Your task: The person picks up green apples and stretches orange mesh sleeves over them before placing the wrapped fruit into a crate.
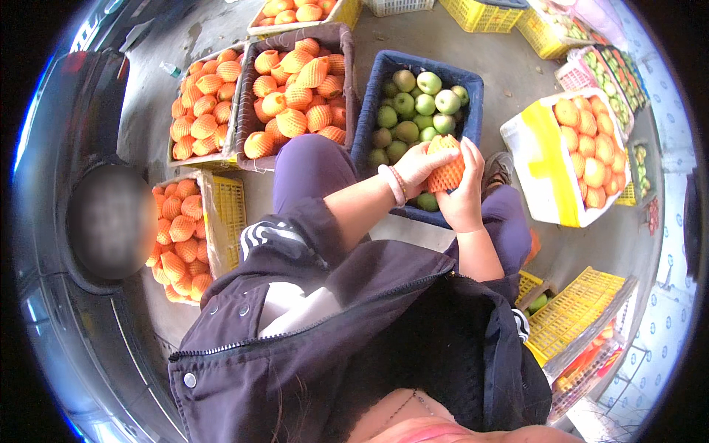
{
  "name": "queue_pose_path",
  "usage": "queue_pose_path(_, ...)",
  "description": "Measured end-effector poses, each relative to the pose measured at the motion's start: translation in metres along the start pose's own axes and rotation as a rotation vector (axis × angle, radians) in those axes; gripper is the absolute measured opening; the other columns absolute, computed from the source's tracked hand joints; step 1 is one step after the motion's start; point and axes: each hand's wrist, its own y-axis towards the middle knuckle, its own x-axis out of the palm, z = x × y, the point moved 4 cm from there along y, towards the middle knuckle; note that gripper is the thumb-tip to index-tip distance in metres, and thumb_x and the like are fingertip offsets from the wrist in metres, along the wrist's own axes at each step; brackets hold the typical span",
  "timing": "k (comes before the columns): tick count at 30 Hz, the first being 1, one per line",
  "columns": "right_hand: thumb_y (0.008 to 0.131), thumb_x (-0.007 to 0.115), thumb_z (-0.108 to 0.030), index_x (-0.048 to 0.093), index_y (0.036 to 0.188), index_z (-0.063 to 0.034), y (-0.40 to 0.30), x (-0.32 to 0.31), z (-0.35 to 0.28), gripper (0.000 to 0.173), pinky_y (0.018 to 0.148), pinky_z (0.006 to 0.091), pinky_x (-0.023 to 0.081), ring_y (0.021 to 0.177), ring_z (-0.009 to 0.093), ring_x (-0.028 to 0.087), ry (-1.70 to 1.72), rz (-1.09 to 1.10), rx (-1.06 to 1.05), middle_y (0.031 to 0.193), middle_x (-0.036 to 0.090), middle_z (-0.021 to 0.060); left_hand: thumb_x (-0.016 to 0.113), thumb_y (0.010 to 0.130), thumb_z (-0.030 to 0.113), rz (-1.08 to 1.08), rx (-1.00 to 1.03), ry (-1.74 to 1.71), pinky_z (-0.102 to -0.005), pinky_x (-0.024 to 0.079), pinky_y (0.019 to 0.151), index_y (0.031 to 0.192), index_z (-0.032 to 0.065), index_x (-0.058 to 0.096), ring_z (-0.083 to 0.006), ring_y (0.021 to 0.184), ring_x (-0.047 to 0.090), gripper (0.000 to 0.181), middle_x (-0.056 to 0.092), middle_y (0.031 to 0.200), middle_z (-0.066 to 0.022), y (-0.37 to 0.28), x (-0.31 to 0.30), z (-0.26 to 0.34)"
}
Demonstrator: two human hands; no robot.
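An orange foam fruit net (446,171) is held between both hands, above the front of a blue-lined crate (473,83). My left hand (412,169), with bracelets at the wrist, grips its left side, thumb across the top. My right hand (462,202) wraps the right side, its fingers pointing up along it. Whatever the net encloses is hidden by mesh and fingers. Bare green apples (406,131) fill the crate in a loose heap below. One green apple (426,201) shows under the hands, near the crate's front wall.
Left of the blue crate stands a brown-lined crate (350,72) of orange-netted fruit. More netted fruit fills a crate (178,157) beyond it and another (207,221) nearer me. A white-and-yellow box (545,194) sits at right. Yellow crates (581,310) lie lower right; a dark car (88,127) borders the left.
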Motion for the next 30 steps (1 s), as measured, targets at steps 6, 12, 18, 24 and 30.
queue_pose_path(6, 0.074, 0.072, -0.001, 0.025, 0.144, -0.0070, -0.014, 0.022, 0.041, 0.084, 0.105, 0.0460, 0.039, 0.129, 0.034, 0.037, 0.324, 0.005, 0.415, 0.139, 0.028, 0.0174, 0.066, 0.087, 0.041, 0.741, 0.311, -0.178, -0.0381, 0.055, 0.074, 0.107, 0.0057, 0.058, -0.0222, 0.088, 0.065, 0.041, 0.064, 0.100, -0.0072, 0.026, -0.108, 0.039)
queue_pose_path(12, 0.081, 0.068, -0.005, 0.044, 0.133, -0.0048, -0.024, 0.029, 0.063, 0.058, 0.099, 0.0402, 0.045, 0.123, 0.032, 0.047, 0.336, -0.060, 0.606, 0.134, 0.038, 0.0155, 0.059, 0.084, 0.059, 1.221, 0.698, -0.683, -0.0357, 0.057, 0.070, 0.132, -0.0031, 0.040, -0.0268, 0.086, 0.064, 0.081, 0.052, 0.120, -0.0150, -0.025, -0.142, 0.117)
queue_pose_path(18, 0.083, 0.066, -0.005, 0.047, 0.130, -0.0018, -0.022, 0.011, 0.066, 0.052, 0.097, 0.0390, 0.046, 0.124, 0.030, 0.048, 0.364, 0.057, 0.593, 0.131, 0.046, 0.0153, 0.053, 0.090, 0.031, 1.129, 0.583, -0.218, -0.0391, 0.053, 0.064, 0.123, -0.0028, 0.042, -0.0327, 0.085, 0.066, 0.049, 0.054, 0.123, -0.0206, -0.013, -0.140, 0.104)
queue_pose_path(24, 0.088, 0.060, -0.004, 0.046, 0.130, 0.0046, -0.051, -0.143, 0.042, 0.045, 0.102, 0.0353, 0.040, 0.120, 0.024, 0.051, 0.147, 0.388, 0.503, 0.130, 0.053, 0.0149, 0.055, 0.087, 0.015, 0.891, 0.388, -0.004, -0.0316, 0.052, 0.046, 0.104, 0.0003, 0.049, -0.0226, 0.057, 0.062, 0.024, 0.057, 0.090, -0.0118, 0.017, -0.132, 0.069)
queue_pose_path(30, 0.089, 0.058, -0.002, 0.047, 0.129, 0.0024, -0.245, -0.461, 0.125, 0.042, 0.098, 0.0328, 0.042, 0.113, 0.022, 0.053, -0.196, 0.847, 0.554, 0.121, 0.057, 0.0096, 0.053, 0.085, 0.009, 0.797, 0.181, 0.168, -0.0269, 0.051, 0.048, 0.095, 0.0037, 0.054, -0.0159, 0.060, 0.060, 0.011, 0.057, 0.082, -0.0063, 0.031, -0.099, 0.041)
